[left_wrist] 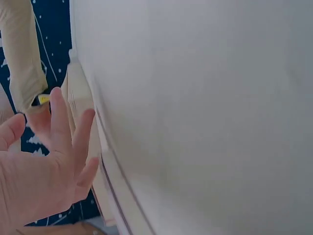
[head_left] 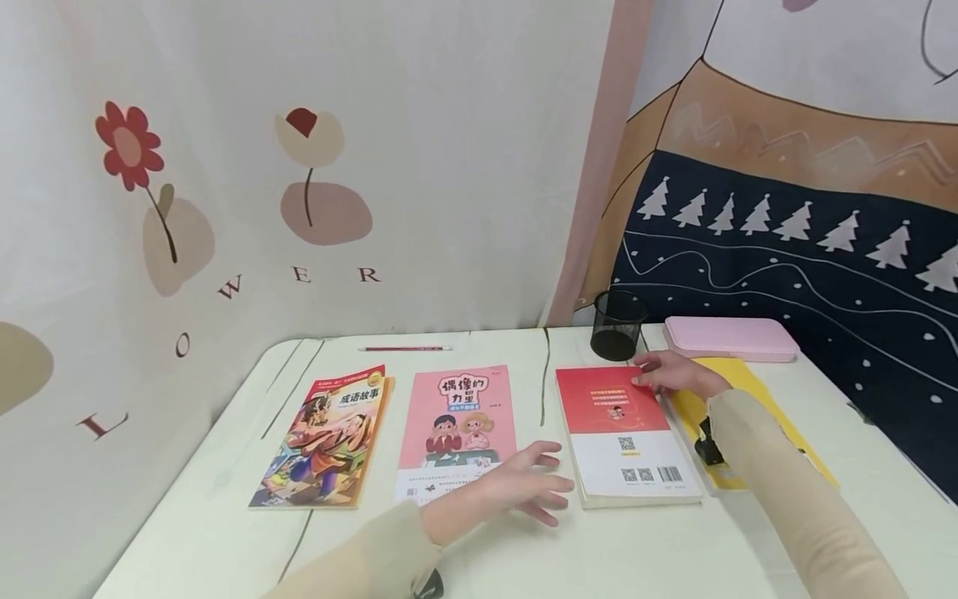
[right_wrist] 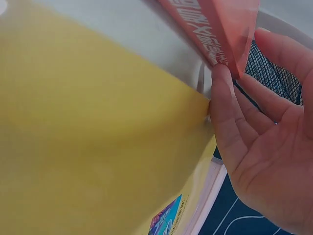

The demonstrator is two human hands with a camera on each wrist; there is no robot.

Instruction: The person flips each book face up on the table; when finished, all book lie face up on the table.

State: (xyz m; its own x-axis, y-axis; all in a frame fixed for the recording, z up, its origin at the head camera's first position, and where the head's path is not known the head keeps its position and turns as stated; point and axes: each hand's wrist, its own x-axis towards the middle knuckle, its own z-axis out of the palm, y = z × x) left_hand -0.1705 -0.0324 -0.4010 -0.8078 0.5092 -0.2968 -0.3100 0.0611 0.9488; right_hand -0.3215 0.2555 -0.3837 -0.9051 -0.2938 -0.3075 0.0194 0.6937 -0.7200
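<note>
A book with a red and white back cover (head_left: 624,449) lies flat at the right of the table. My right hand (head_left: 679,372) is at its upper right corner; in the right wrist view, extended fingers (right_wrist: 225,93) touch the end of the red spine (right_wrist: 203,32), with the thumb near the cover. My left hand (head_left: 516,482) hovers with spread fingers between that book and a pink book (head_left: 456,424), holding nothing. In the left wrist view, the left hand (left_wrist: 54,166) has separated fingers. A yellow book (head_left: 729,383) lies partly hidden under the right forearm.
A colourful storybook (head_left: 325,441) lies at the left. A pencil (head_left: 404,349) is near the back edge. At the back right stand a black mesh pen holder (head_left: 618,326) and a pink case (head_left: 729,339). Printed curtains (head_left: 464,166) hang behind the table.
</note>
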